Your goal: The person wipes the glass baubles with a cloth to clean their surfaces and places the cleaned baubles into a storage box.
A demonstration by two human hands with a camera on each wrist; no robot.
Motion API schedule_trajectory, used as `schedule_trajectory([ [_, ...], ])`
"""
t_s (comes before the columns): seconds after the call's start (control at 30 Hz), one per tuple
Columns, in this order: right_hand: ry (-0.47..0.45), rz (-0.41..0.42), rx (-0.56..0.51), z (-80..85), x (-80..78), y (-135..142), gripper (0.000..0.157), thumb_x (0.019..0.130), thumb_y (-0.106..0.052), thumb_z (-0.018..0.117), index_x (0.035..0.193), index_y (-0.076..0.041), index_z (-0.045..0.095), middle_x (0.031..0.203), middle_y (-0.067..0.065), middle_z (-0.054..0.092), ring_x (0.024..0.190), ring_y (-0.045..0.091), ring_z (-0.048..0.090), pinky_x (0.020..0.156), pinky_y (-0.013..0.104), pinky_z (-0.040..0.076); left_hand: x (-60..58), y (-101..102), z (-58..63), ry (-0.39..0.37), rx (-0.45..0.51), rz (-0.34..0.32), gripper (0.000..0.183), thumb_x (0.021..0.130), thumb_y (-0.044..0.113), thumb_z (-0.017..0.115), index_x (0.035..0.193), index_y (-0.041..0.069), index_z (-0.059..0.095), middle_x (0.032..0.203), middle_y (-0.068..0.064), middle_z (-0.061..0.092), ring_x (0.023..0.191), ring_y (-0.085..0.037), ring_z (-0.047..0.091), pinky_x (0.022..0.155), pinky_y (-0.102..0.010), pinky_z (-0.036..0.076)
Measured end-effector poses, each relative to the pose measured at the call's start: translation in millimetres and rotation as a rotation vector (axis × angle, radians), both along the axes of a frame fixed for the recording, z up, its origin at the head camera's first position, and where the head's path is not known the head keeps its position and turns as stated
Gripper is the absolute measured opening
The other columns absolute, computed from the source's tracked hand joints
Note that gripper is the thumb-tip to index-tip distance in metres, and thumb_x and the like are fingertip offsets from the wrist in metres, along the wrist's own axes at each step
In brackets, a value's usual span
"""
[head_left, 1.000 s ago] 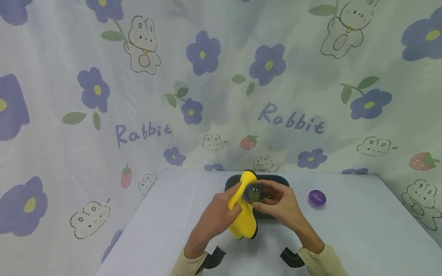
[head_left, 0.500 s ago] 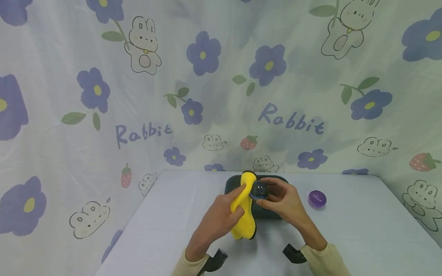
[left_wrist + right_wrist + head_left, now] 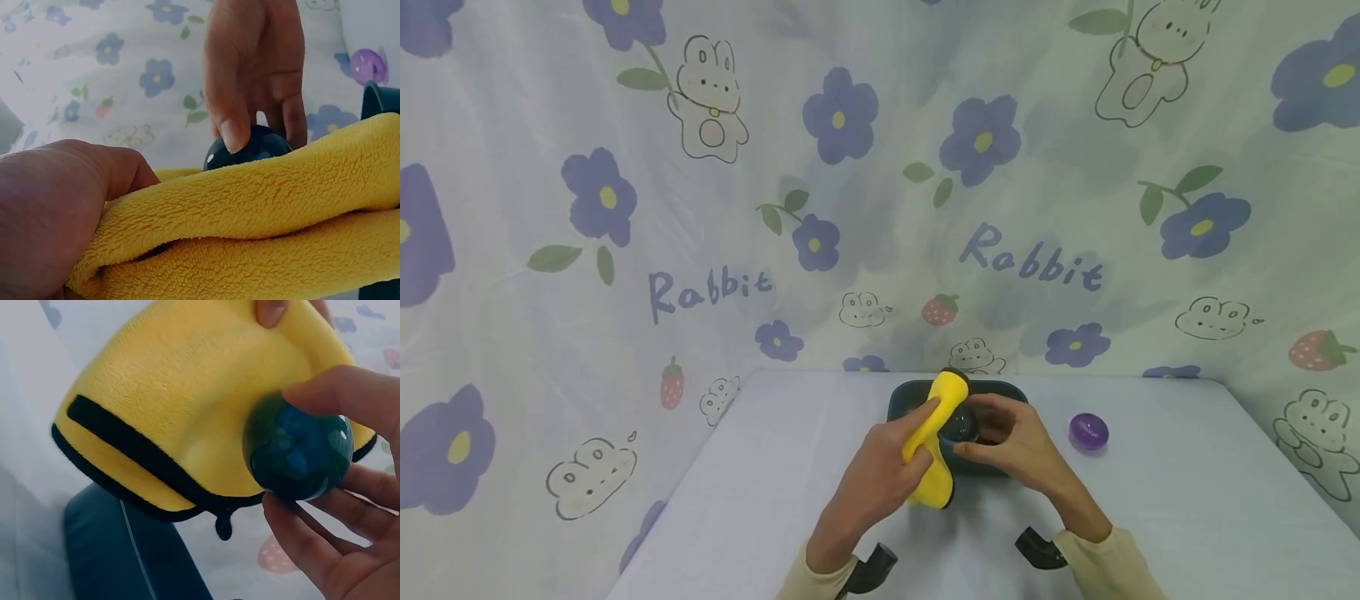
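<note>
My left hand [image 3: 880, 468] grips a plush yellow cleaning cloth [image 3: 936, 479] with black edging, its thumb and index finger pinching a fold. The right wrist view shows the cloth [image 3: 181, 394] spread wide, with a black stripe and a small hanging loop. In my right hand [image 3: 1021, 443] is a shiny dark blue-green glass ball [image 3: 300, 447], held between thumb and fingertips. The ball is right beside the cloth, held up above the table; whether they touch I cannot tell. The left wrist view has the ball [image 3: 247, 149] partly hidden behind the folded cloth.
Behind the hands stands a dark green tray [image 3: 904, 402], its inside mostly covered by them. A purple ball [image 3: 1088, 432] lies on the white table [image 3: 1195, 492] to the right. A curtain [image 3: 880, 183] with rabbits and flowers hangs behind the table.
The ball rose slightly away from the cloth, then came down and left, partly behind it. The cloth's upper end has tilted to the right. The purple ball has stayed put.
</note>
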State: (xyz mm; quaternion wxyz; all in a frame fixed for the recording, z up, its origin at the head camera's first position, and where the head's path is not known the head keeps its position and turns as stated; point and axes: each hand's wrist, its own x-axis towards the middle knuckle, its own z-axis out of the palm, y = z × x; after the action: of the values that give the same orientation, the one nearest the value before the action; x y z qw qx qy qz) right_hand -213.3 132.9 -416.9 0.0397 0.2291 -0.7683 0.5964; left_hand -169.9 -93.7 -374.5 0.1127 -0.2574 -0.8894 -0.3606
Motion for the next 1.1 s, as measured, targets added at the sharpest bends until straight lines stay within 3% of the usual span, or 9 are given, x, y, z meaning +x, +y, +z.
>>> schedule_trajectory([
  [0.23, 0.058, 0.101, 0.013, 0.2, 4.0, -7.3, 0.05, 0.078, -0.015, 0.088, 0.124, -0.015, 0.069, 0.119, 0.008, 0.071, 0.101, 0.015, 0.075, 0.091, 0.03, 0.061, -1.5, -0.7, -0.8, 0.058, -0.015, 0.019, 0.056, 0.091, 0.002, 0.06, 0.146, 0.011, 0.059, 0.111, -0.005, 0.072, 0.082, -0.01, 0.058, 0.075, -0.022, 0.051],
  [0.4, 0.092, 0.14, 0.011, 2.4, 8.5, -8.8, 0.053, 0.078, -0.015, 0.087, 0.128, -0.016, 0.069, 0.122, 0.006, 0.072, 0.106, 0.014, 0.074, 0.093, 0.027, 0.059, -5.0, -3.3, -1.4, 0.019, -0.033, 0.016, 0.055, 0.092, 0.003, 0.059, 0.147, 0.01, 0.058, 0.117, -0.005, 0.072, 0.085, -0.01, 0.06, 0.077, -0.021, 0.053],
  [0.73, 0.141, 0.177, -0.067, 4.2, 11.4, -8.8, 0.051, 0.081, -0.006, 0.083, 0.129, -0.01, 0.069, 0.122, 0.015, 0.071, 0.101, 0.014, 0.075, 0.088, 0.03, 0.061, -9.2, -10.5, -2.9, -0.073, 0.01, -0.026, 0.058, 0.092, 0.004, 0.056, 0.149, 0.009, 0.054, 0.108, -0.005, 0.07, 0.081, -0.01, 0.06, 0.073, -0.021, 0.053],
  [0.9, 0.174, 0.174, -0.118, 3.3, 9.8, -9.1, 0.051, 0.081, -0.001, 0.082, 0.13, -0.005, 0.068, 0.119, 0.018, 0.071, 0.1, 0.014, 0.075, 0.086, 0.032, 0.062, -9.9, -11.9, -3.7, -0.09, 0.029, -0.037, 0.059, 0.093, 0.007, 0.056, 0.152, 0.01, 0.052, 0.101, -0.004, 0.069, 0.077, -0.008, 0.06, 0.071, -0.022, 0.053],
  [1.1, 0.178, 0.116, -0.159, 3.4, 8.9, -9.1, 0.053, 0.08, 0.001, 0.082, 0.13, -0.005, 0.067, 0.117, 0.013, 0.071, 0.095, 0.015, 0.073, 0.084, 0.031, 0.062, -11.5, -11.3, -4.8, -0.128, 0.044, -0.046, 0.063, 0.093, 0.008, 0.055, 0.155, 0.012, 0.047, 0.098, -0.003, 0.07, 0.07, -0.006, 0.059, 0.066, -0.022, 0.053],
])
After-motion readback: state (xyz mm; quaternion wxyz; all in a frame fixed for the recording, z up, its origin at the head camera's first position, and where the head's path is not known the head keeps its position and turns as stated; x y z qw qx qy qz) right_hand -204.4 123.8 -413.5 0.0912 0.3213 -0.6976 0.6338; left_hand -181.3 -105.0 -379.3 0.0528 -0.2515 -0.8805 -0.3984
